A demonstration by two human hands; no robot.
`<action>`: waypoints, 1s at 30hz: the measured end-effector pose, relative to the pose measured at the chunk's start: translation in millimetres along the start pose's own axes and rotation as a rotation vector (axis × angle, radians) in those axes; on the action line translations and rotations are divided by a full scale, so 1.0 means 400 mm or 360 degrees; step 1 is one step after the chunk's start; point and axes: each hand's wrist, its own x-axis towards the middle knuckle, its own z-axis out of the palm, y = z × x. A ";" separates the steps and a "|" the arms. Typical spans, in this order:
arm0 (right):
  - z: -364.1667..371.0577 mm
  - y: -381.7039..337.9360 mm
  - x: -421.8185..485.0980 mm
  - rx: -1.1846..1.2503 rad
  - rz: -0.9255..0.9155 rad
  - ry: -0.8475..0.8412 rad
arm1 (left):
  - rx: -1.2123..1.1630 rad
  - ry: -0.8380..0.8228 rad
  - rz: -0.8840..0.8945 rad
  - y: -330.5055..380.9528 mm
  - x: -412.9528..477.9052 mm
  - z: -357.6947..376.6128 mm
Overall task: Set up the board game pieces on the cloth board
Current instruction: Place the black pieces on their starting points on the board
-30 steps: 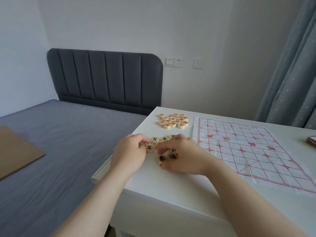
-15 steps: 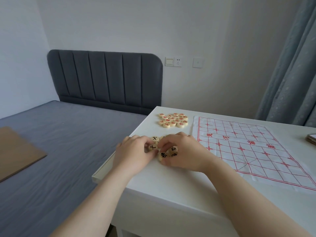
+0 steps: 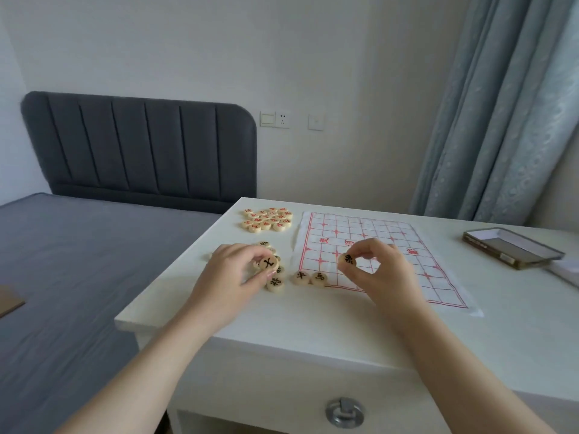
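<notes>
Wooden black piece (image 3: 348, 260) pinched in my right grip (image 3: 376, 270), over the cloth board's (image 3: 438, 277) near-left part. My left grip (image 3: 238, 270) pinches a second piece (image 3: 268, 263) above the black pile (image 3: 275, 284) on the counter (image 3: 313, 321). I judge this early placing; next, lower mine squarely onto a near line crossing.

Left hand (image 3: 238, 272) pinches a black-marked piece (image 3: 268, 263) just over the black pile (image 3: 275, 283). Right hand (image 3: 377, 272) pinches another black piece (image 3: 348, 259) above the near-left part of the cloth board (image 3: 360, 225). Two loose black pieces (image 3: 301, 277) lie between the hands, red pile (image 3: 267, 219) beyond the left hand, flat open box (image 3: 510, 247) well right of the right hand.
</notes>
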 end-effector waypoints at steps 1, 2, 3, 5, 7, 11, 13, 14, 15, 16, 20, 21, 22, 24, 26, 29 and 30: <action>-0.014 0.014 -0.005 -0.0019 0.0029 0.0025 | -0.0011 -0.0018 0.0043 0.020 0.003 0.014; -0.026 0.024 -0.010 -0.0033 0.0049 0.0043 | -0.0021 -0.0033 0.0075 0.040 0.009 0.028; -0.033 0.033 -0.013 -0.0055 0.0065 0.0042 | -0.0027 -0.0035 0.0099 0.058 0.016 0.042; -0.037 0.044 -0.016 -0.0106 0.0090 -0.0002 | -0.0037 0.0002 0.0116 0.082 0.030 0.066; -0.026 0.052 -0.013 -0.0140 0.0135 -0.0058 | -0.0037 0.0077 0.0084 0.089 0.034 0.085; 0.008 0.051 0.000 -0.0344 0.0040 -0.0154 | 0.0017 0.0173 0.0051 0.080 0.030 0.096; 0.015 0.044 0.003 -0.0441 -0.0042 -0.0189 | 0.0015 0.0173 0.0040 0.077 0.029 0.096; 0.013 0.040 0.003 -0.0460 -0.0045 -0.0215 | 0.0008 0.0175 0.0025 0.075 0.030 0.096; 0.010 0.038 0.003 -0.0471 -0.0033 -0.0244 | 0.0004 0.0182 0.0003 0.073 0.031 0.096; 0.006 0.036 0.002 -0.0477 -0.0022 -0.0271 | 0.0001 0.0193 -0.0026 0.070 0.033 0.097; 0.006 0.037 -0.001 -0.0496 -0.0054 -0.0296 | -0.0032 0.0206 -0.0142 0.062 0.036 0.098; 0.005 0.039 -0.002 -0.0468 -0.0046 -0.0281 | -0.0042 0.0199 -0.0154 0.061 0.035 0.097; 0.006 0.042 -0.003 -0.0449 -0.0039 -0.0268 | -0.0050 0.0195 -0.0160 0.062 0.035 0.097; 0.008 0.047 -0.005 -0.0461 -0.0047 -0.0274 | -0.0067 0.0189 -0.0172 0.060 0.034 0.096; 0.010 0.048 -0.005 -0.0457 -0.0046 -0.0284 | -0.0085 0.0181 -0.0182 0.059 0.033 0.096; 0.010 0.049 -0.003 -0.0452 -0.0037 -0.0329 | -0.0069 0.0159 -0.0173 0.060 0.035 0.098; 0.008 0.048 -0.001 -0.0430 -0.0015 -0.0331 | -0.0057 0.0150 -0.0158 0.061 0.035 0.098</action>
